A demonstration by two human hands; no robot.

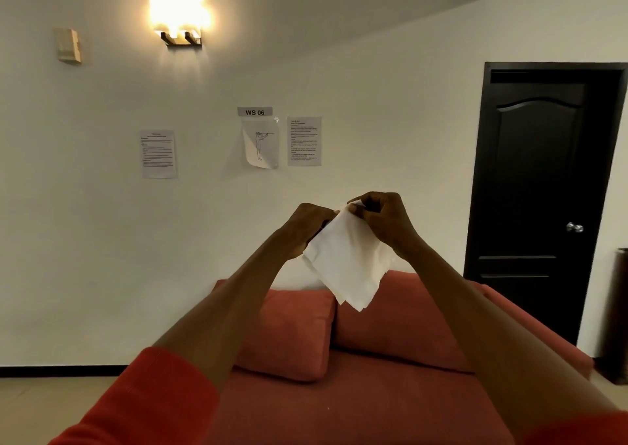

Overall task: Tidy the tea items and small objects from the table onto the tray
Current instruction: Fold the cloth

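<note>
Red sleeves [149, 400] are filling the bottom corners of the view, and from them two bare forearms are reaching up and forward to meet in the middle of the picture. Between the two hands a white napkin [350, 261] is hanging in the air, pinched at its top edge and drooping to a point below, with layered edges that suggest it is folded over on itself. The left hand [306, 230] is closing its fingers on the napkin's upper left side; the right hand [384, 220] is nipping the top corner between thumb and fingertips. Both hands are narrow, each gripping the paper, so neither is free for anything else.

Behind and below the napkin a red sofa [373, 393] with two back cushions is running away from the camera toward a pale wall carrying printed sheets, a "WS 06" label [255, 112] and a lit wall lamp [180, 19]. A dark door [540, 189] is standing shut at the right.

As for progress, little can be judged. Neither the bench nor the tray is showing in this view, so what is already on the tray and what is lying loose cannot be told. The napkin itself is plainly not yet put away: it is being held well above the sofa, apparently being folded or straightened. My reading is that this one item is mid-handling, with its placing on the tray yet to be done, and that the rest of the tidying is unknown.
</note>
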